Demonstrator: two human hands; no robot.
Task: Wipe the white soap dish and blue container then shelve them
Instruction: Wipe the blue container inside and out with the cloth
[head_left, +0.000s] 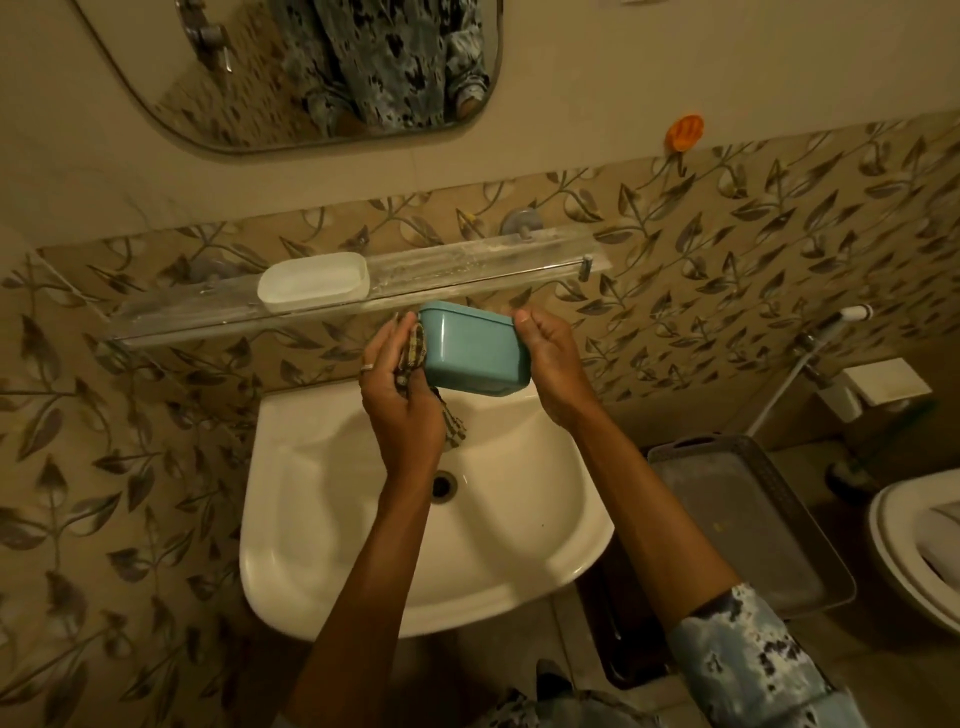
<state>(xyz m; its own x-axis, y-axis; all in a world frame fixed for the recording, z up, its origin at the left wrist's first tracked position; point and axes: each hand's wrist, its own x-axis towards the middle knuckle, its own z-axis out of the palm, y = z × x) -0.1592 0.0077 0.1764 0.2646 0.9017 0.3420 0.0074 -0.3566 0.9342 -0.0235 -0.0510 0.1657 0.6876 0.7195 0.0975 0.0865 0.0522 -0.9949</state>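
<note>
The blue container (472, 349) is held tilted on its side above the white sink (311, 519), just below the glass shelf (467, 270). My right hand (553, 364) grips its right end. My left hand (397, 384) holds a checked cloth (413, 358) pressed against the container's left end; a tail of the cloth hangs down over the basin. The white soap dish (313, 281) stands on the left half of the shelf, apart from both hands.
A mirror (311, 73) hangs above the shelf. An orange hook (684, 132) is stuck on the wall at the right. A grey tray (743, 525) sits beside the sink, with a toilet (919, 551) and spray hose (810, 358) further right.
</note>
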